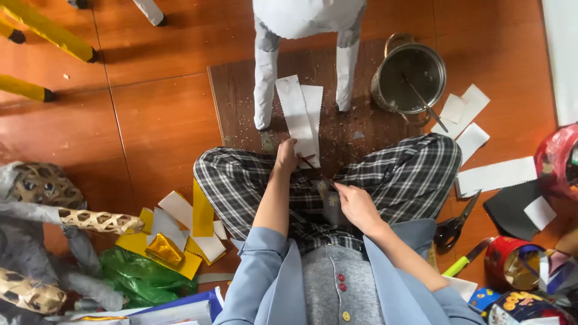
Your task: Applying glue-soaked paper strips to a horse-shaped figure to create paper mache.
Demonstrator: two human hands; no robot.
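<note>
My left hand (286,156) pinches the near end of a long white paper strip (296,114) that lies on a brown board (238,102) in front of my crossed legs. A second white strip (313,106) lies under it. My right hand (355,204) holds a thin brown stick (310,162) whose tip touches the strip near my left fingers. Just beyond the strips stand the white paper-covered legs (265,84) of a model animal.
A metal pot (412,75) with a stick in it stands at the right of the board. White paper pieces (494,176), black scissors (454,225) and tins (509,262) lie at right. Yellow and white scraps (180,232), a green bag (141,277) and woven frames (42,186) at left.
</note>
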